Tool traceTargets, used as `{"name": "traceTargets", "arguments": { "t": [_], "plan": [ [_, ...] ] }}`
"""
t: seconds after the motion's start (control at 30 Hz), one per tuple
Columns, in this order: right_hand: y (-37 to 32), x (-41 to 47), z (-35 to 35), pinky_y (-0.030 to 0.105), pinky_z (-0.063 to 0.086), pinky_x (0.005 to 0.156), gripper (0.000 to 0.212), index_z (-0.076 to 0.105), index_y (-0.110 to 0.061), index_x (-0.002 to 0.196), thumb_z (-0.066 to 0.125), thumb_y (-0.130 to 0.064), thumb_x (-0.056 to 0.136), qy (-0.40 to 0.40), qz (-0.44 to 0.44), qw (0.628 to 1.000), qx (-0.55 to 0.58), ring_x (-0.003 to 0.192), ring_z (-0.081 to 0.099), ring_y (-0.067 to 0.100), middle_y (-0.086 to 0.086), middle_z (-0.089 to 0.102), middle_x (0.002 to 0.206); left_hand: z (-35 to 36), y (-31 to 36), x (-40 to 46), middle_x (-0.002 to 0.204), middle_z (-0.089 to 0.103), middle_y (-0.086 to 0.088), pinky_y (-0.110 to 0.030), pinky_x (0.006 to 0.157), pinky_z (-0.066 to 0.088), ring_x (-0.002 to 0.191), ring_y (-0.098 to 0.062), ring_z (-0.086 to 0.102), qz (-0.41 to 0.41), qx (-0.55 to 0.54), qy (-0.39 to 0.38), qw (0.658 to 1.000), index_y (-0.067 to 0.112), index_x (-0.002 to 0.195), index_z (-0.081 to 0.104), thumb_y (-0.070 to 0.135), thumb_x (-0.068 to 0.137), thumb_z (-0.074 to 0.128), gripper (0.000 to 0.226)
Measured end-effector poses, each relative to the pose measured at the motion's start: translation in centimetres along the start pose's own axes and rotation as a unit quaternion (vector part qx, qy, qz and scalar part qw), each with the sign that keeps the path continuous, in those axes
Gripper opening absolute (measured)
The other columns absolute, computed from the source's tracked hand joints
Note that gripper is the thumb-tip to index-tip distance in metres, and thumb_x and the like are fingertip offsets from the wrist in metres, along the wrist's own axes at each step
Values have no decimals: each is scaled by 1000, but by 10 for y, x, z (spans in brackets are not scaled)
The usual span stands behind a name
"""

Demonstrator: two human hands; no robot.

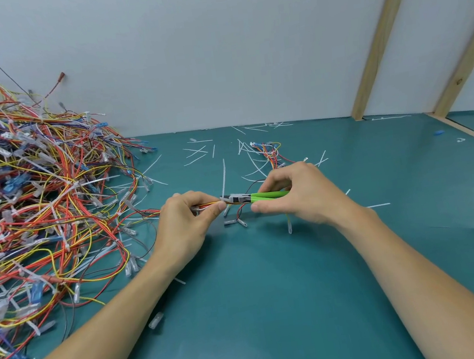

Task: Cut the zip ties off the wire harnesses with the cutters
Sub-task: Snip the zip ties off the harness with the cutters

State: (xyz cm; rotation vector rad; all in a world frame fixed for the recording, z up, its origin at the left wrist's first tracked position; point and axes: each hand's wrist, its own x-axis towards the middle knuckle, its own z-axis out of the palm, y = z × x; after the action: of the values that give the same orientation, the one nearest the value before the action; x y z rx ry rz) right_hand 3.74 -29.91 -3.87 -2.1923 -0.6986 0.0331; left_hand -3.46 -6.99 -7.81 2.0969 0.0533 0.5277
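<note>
My left hand (186, 216) pinches a thin wire harness (206, 205) of red, yellow and orange wires just above the green mat. My right hand (289, 193) grips the green-handled cutters (262, 196), whose grey jaws (228, 199) point left and meet the harness right beside my left fingertips. A white zip tie tail (223, 178) sticks up from that spot. Loose ends of the harness with clear terminals (239, 221) hang below the jaws.
A big tangled pile of wire harnesses (31, 206) fills the left of the green mat (277, 309). Several cut white zip tie pieces (196, 151) lie scattered at the back. A smaller wire bundle (268, 151) lies behind my right hand. Wooden battens (377, 40) lean against the white wall at the right.
</note>
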Motion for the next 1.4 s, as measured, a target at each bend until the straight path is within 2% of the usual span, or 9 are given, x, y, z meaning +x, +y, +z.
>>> {"name": "traceTargets", "arguments": {
  "t": [0.43,0.53,0.67,0.87,1.0,1.13,1.2,1.3,1.4],
  "plan": [
    [-7,-2,-2,32,54,77,27,77,-28,77,90,-51,70,-9,26,1000,5,67,65,2,-13,76,74,0,0,-1,51,57,22,-14,47,30,48,-4,42,-9,-13,-4,1000,32,78,75,29,87,78,10],
    [-7,-3,0,35,56,79,27,78,-28,77,90,-51,71,1,34,999,11,73,70,10,-11,77,74,-1,2,0,56,61,18,-14,48,31,50,-4,43,-9,-29,-2,1000,30,79,75,28,88,77,9],
    [-10,-1,8,25,49,56,30,75,-22,77,81,-51,83,76,49,991,94,60,63,14,-4,75,71,-4,5,0,69,68,-5,-20,54,33,59,-9,44,-7,-60,-10,998,26,80,77,29,89,76,9],
    [-7,6,2,31,50,44,44,68,-9,88,57,-49,102,183,122,950,222,52,62,16,-5,66,67,-6,9,-3,84,72,7,-11,74,42,80,-4,62,5,-57,-2,998,23,89,79,28,88,77,6],
    [-1,7,-1,29,52,44,43,73,-11,86,66,-51,97,182,161,937,252,50,58,14,-5,61,66,-6,11,-4,85,71,15,-13,79,43,85,-4,64,58,-5,21,998,27,98,76,27,90,75,8],
    [5,8,2,25,48,45,10,68,-16,81,75,-17,89,169,167,943,233,52,52,11,-7,58,63,-7,12,-3,88,70,13,-31,87,48,86,-9,65,147,57,31,987,24,97,76,18,90,75,9],
    [7,7,3,22,46,48,15,66,-19,84,70,-5,87,165,161,949,213,56,53,9,-9,66,69,-7,11,-3,90,69,14,-34,96,43,87,-13,64,174,98,26,979,23,95,73,16,91,74,9],
    [8,6,3,13,45,61,28,62,-22,90,63,6,85,145,127,965,177,70,63,-4,-13,77,95,-10,11,-2,88,66,15,-25,108,30,85,-16,58,225,159,28,961,23,97,70,13,93,70,10],
    [7,5,5,19,48,74,32,60,-17,98,59,12,85,108,98,979,146,92,69,4,-12,77,106,-9,17,-2,86,64,11,-32,101,37,81,-18,54,296,167,32,940,18,96,71,12,94,68,8]
  ]
}}
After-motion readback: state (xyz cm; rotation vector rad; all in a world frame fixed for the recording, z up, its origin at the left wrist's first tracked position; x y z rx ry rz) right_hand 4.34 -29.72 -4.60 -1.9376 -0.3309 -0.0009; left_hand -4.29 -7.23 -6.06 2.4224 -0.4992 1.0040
